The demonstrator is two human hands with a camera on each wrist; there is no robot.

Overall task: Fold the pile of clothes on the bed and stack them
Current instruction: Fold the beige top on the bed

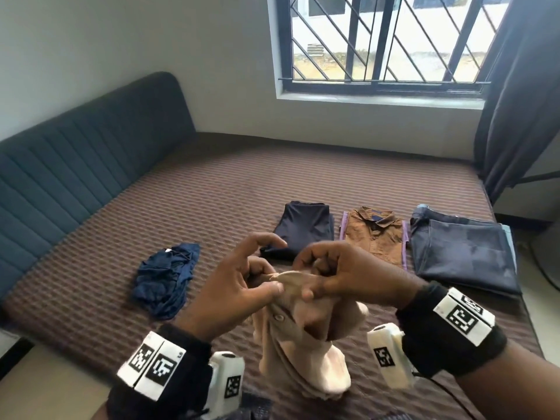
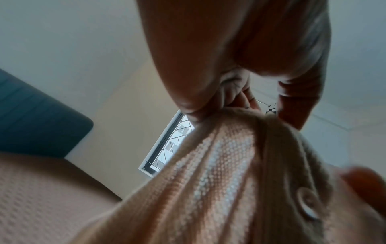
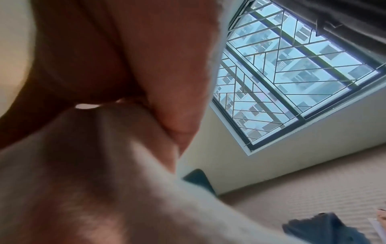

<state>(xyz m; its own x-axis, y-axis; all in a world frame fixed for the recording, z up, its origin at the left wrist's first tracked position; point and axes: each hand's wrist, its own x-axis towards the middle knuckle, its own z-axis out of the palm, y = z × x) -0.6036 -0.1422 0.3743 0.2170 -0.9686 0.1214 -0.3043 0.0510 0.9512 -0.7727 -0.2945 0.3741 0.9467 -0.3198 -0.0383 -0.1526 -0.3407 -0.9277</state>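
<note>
No legible writing; only black-and-white coded markers on both wristbands. Left hand and right hand both pinch the top edge of one beige knit garment, held up over the near edge of the bed. One button shows on it. Behind it on the bed: three folded items, namely a dark navy piece, a brown collared shirt and grey trousers. One crumpled blue garment lies to the left.

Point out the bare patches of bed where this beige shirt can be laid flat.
The widest bare stretch of the brown patterned mattress lies between the padded teal headboard, the window wall and the clothes. A smaller patch lies between the crumpled blue garment and the headboard. It is crowded on the right: folded navy garment, folded brown collared shirt, folded dark jeans.
</note>
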